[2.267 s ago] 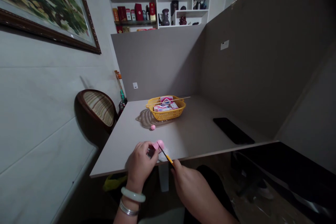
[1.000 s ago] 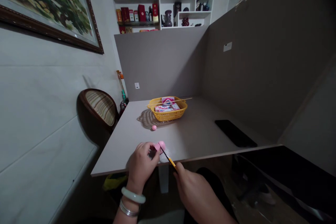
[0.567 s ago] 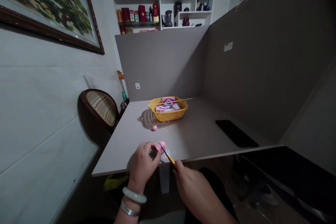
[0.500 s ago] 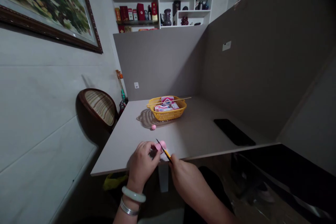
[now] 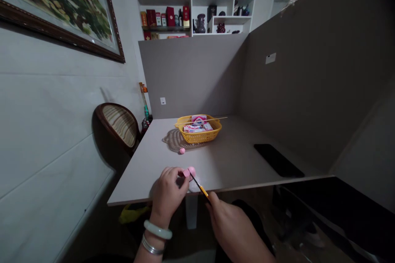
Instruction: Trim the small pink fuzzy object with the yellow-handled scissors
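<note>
My left hand [image 5: 168,195] rests near the table's front edge, its fingers closed on a small pink clay piece [image 5: 189,171]. My right hand [image 5: 235,233] pinches a thin tool [image 5: 202,190] with a yellow handle and a black tip. That tip touches or nearly touches the pink piece. Under the hands lies a white fluffy tuft [image 5: 195,185]. A small pink ball [image 5: 182,151] sits farther out on the tabletop [image 5: 234,160].
A yellow plastic basket [image 5: 200,139] holds pink and white boxes, with a long wooden skewer [image 5: 212,119] across it. It stands on a woven mat [image 5: 173,140]. A black phone [image 5: 278,160] lies to the right. Partitions flank the table, and a round-backed chair [image 5: 115,129] stands left.
The tool's black tip has swung back down to the pink piece from its more upright position, and my right hand has shifted down and to the right. The view has drifted slightly.
</note>
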A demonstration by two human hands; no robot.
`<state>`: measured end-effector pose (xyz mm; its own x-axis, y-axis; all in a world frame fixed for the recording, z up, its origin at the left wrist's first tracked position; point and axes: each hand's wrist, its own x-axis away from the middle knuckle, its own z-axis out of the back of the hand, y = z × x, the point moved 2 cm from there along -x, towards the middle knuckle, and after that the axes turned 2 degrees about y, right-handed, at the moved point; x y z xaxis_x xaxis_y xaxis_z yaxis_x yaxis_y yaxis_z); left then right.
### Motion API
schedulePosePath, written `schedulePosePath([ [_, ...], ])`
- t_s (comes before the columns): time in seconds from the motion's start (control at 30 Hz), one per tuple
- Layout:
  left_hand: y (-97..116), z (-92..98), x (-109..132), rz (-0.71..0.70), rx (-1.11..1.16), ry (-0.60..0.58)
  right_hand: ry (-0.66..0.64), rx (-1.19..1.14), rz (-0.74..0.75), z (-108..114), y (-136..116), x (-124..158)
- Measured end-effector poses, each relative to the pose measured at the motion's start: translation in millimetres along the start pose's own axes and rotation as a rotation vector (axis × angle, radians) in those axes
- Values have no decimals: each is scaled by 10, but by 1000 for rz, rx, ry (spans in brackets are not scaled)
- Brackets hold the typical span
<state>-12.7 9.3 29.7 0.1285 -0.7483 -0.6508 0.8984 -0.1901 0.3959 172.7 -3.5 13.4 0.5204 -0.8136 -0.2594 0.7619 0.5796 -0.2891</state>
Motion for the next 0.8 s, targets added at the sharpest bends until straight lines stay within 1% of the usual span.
schedulePosePath([
  [0.1, -8, -9, -8, -11, 14, -6, 7, 40, 1, 51, -54, -127],
  [0.17, -21, -13, -12, -6, 23, -8, -14, 61, -15, 61, -84, -228],
  [0.23, -34, -13, -13, 14, 33, -4, -34, 44, -17, 43, -84, -260],
  [0.33, -37, -13, -11, 27, 44, -8, -31, -28, 8, -16, -31, -156],
  [0.43, -25, -9, -10, 24, 38, 0, -32, -27, -14, -44, -1, -47],
  [0.5, -22, -9, -11, 23, 40, 0, -24, 1, -27, -12, -39, -72],
  [0.6, -35, -16, -12, 23, 59, -15, -19, 51, -30, 50, -122, -208],
  [0.67, -47, -17, -10, 32, 62, -12, -25, 53, -28, 53, -137, -249],
  [0.8, -55, -15, -6, 36, 71, -20, -25, -13, -28, -41, -48, -89],
])
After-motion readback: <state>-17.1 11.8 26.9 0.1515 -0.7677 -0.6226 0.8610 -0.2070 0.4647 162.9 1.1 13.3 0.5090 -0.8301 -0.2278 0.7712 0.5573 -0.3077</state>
